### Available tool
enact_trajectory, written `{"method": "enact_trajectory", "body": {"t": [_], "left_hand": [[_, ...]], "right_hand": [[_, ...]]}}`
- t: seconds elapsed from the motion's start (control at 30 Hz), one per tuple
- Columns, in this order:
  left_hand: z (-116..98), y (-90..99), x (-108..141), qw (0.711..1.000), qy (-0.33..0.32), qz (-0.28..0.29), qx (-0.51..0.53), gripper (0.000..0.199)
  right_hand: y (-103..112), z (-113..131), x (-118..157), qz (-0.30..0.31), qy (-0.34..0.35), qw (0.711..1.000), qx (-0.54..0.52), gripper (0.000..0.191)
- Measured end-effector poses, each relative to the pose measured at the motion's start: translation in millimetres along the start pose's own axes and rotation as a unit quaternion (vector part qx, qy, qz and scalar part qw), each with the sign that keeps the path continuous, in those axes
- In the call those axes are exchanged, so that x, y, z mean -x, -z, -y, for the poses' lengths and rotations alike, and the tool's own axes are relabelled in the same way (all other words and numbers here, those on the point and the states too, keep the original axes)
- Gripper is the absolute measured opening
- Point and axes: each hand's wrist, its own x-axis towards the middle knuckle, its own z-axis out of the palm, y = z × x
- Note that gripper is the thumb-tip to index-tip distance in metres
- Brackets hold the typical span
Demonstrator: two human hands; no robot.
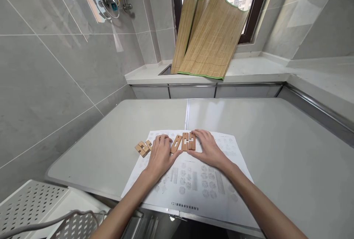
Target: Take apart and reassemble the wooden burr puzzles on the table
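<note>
Several flat wooden puzzle pieces with cut-outs lie on a printed paper sheet. My right hand (pixel 208 148) has its fingers at the top and its thumb at the bottom of the rightmost wooden piece (pixel 192 144). That piece stands side by side with a middle wooden piece (pixel 184 147), notches facing. Left of these, a tilted wooden piece (pixel 174 147) with a long slot lies by my left hand (pixel 159 155). My left hand rests with fingers bent and thumb stretched toward the middle piece's lower end; the fingers and thumb are apart. More notched wooden pieces (pixel 142 150) lie left of that hand, partly hidden.
The paper sheet (pixel 193 194) shows printed diagrams and covers the front of a light table (pixel 276 150). A white perforated rack (pixel 33 198) with a grey hose stands at the lower left. A bamboo mat (pixel 212 36) leans against the window behind.
</note>
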Motion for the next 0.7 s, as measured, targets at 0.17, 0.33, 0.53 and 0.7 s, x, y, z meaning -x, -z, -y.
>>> {"method": "enact_trajectory", "body": {"t": [0.17, 0.33, 0.53, 0.7], "left_hand": [[3.4, 2.8, -0.2, 1.0, 0.011, 0.0, -0.012, 0.027], [6.0, 1.5, -3.0, 1.0, 0.017, 0.0, 0.0, 0.023], [-1.9, 4.8, -15.6, 0.995, 0.056, -0.028, 0.076, 0.03], [-16.4, -3.4, -39.4, 0.947, 0.1, 0.0, 0.306, 0.039]], "right_hand": [[2.7, 3.8, -0.5, -0.009, -0.026, 0.999, -0.034, 0.055], [5.3, 10.2, -5.0, -0.074, -0.089, 0.973, -0.2, 0.067], [17.2, 19.0, -7.6, -0.01, -0.195, 0.827, -0.528, 0.082], [14.5, 17.3, -8.6, -0.017, -0.188, 0.802, -0.566, 0.062]]}}
